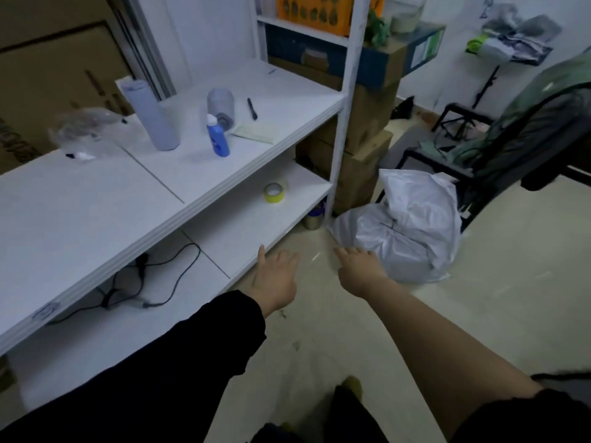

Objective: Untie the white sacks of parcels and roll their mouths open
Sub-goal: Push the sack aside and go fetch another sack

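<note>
- White sack (412,231): on the floor, right of the shelf post and just beside it, beyond both hands; top bunched.
- White shelf unit (96,199) fills the left. Blue bottle (217,137) on its top board, yellow tape roll (274,192) on the lower board.
- Left hand (276,279): by the lower board's near edge, fingers straight and apart, holding nothing.
- Right hand (359,270): fingers straight, slightly apart, tips at the sack's near-left edge. Contact: cannot tell.
- Black chair (511,139): far right, behind the sack.
</note>
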